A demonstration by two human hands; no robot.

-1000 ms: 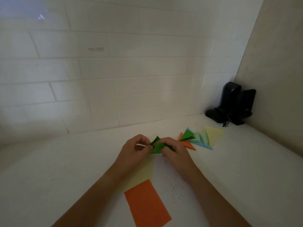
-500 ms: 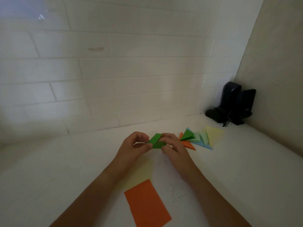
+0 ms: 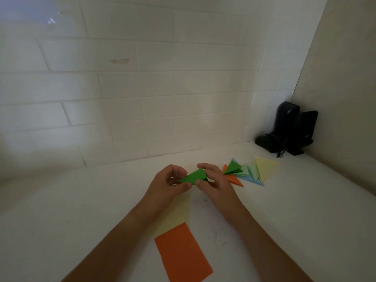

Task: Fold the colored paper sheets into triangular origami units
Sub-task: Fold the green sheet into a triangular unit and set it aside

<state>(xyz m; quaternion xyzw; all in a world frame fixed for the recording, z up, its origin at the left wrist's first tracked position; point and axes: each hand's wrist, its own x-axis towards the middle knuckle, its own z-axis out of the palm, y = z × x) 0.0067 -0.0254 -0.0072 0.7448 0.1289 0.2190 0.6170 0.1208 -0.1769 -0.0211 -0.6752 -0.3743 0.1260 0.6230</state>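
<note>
Above the surface (image 3: 305, 200), our left hand (image 3: 165, 185) and right hand (image 3: 215, 183) pinch the green triangular unit (image 3: 194, 176), each grip steadying one end for creasing.

Two bare forearms enter from the bottom edge, no sleeves in view. Left hand (image 3: 166, 184) and right hand (image 3: 217, 184) bare: no gloves, rings, watch or wristbands seen. Short fingernails, hard to tell more in the dim light.
</note>
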